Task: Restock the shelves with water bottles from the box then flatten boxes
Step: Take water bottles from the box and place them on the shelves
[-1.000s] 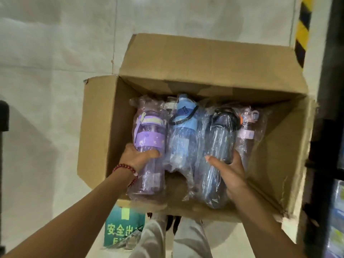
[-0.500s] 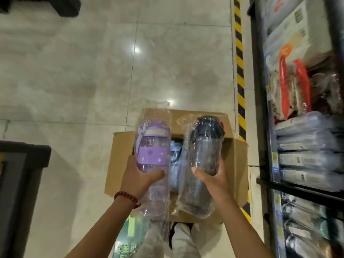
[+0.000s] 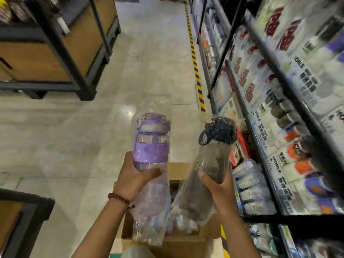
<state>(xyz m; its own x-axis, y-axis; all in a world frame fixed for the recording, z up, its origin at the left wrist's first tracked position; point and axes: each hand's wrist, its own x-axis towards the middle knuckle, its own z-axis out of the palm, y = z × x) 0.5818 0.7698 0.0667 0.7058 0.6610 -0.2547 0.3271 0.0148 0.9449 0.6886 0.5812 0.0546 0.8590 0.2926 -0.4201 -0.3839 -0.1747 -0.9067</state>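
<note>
- Shop aisle, open box (image 3: 175, 239) down at my feet.
- Left hand (image 3: 133, 178) clamped on purple bottle (image 3: 151, 144), right hand (image 3: 216, 187) on black bottle (image 3: 214, 157), both upright.
- Shelves (image 3: 260, 116) sit off right, so black one's nearer.

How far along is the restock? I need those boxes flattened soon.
Early. Left hand holds a purple bottle, right hand a black-lidded bottle, both lifted clear of the box. More wrapped bottles remain inside; neither is shelved, and the box is unflattened.
</note>
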